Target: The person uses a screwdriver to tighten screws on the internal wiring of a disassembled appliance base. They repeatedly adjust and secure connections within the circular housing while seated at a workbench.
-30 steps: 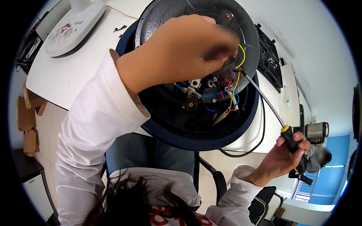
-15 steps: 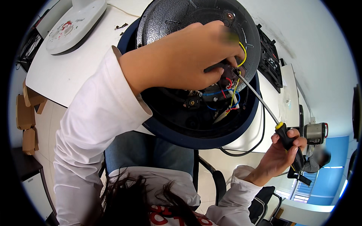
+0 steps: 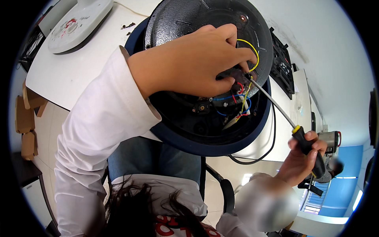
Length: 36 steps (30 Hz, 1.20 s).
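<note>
A round appliance with a dark blue housing (image 3: 193, 147) lies opened up in front of me, its speckled black metal plate (image 3: 169, 29) tilted up at the far side. My left hand (image 3: 207, 57) reaches over that plate, thumb and fingertips closed around a dark brown part (image 3: 238, 74) among the wires. A yellow wire (image 3: 256, 53) loops past its fingers. In my right hand (image 3: 302, 160) is a screwdriver (image 3: 302, 140) with a black and yellow handle. Its tip meets the dark part beside my left fingertips; the exact contact is too small to tell. Red and blue wires (image 3: 248, 103) run below.
A white appliance base (image 3: 77, 29) stands on the white table (image 3: 51, 79) at the left, with small dark pieces (image 3: 127, 26) nearby. Right of the plate lies an open black tool case (image 3: 282, 63). A black cord (image 3: 272, 138) curves along the housing. Another person (image 3: 329, 172) sits far right.
My right hand and the screwdriver handle have shifted slightly right and down, while the tip stays at the dark part. My left fingers have spread a little, showing more of the yellow wire.
</note>
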Tool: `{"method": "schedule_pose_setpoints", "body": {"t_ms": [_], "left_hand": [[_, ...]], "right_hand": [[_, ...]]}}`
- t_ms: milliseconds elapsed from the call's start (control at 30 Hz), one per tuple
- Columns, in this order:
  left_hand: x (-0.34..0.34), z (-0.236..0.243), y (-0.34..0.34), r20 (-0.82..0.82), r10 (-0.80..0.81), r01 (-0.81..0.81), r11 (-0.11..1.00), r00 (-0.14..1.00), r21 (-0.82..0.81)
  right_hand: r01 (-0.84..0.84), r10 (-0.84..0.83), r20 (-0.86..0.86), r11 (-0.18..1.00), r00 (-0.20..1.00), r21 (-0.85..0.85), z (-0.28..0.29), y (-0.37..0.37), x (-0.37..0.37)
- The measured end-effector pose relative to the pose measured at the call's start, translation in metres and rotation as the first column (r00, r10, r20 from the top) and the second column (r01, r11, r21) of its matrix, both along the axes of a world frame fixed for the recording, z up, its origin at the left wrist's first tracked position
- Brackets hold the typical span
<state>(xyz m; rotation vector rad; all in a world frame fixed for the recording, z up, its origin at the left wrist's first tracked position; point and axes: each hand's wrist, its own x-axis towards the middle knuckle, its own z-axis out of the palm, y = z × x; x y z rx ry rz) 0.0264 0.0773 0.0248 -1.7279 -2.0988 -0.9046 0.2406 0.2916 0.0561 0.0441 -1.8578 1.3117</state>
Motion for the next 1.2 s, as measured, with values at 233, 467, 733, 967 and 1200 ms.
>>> {"method": "schedule_pose_setpoints", "body": {"t_ms": [233, 467, 733, 967, 1200], "left_hand": [[-0.001, -0.001, 0.002, 0.007, -0.035, 0.035, 0.998, 0.999, 0.06], [-0.002, 0.001, 0.007, 0.095, -0.043, 0.03, 0.991, 0.995, 0.134], [-0.003, 0.002, 0.009, 0.087, -0.038, 0.02, 0.979, 0.996, 0.2], [-0.011, 0.011, 0.016, 0.218, -0.161, 0.103, 0.961, 0.963, 0.258], [-0.017, 0.053, 0.026, 0.272, -0.455, 0.376, 0.878, 0.848, 0.297]], "right_hand": [[0.115, -0.193, 0.124, 0.878, 0.973, 0.465, 0.07, 0.003, -0.031], [-0.019, -0.136, 0.2, 0.782, 0.97, 0.623, 0.096, -0.008, -0.026], [0.036, -0.22, 0.182, 0.726, 0.958, 0.687, 0.105, -0.02, -0.03], [0.06, -0.398, 0.193, 0.542, 0.897, 0.838, 0.118, -0.041, -0.052], [-0.206, -0.037, 0.3, 0.647, 0.953, 0.734, 0.126, -0.015, -0.05]]}}
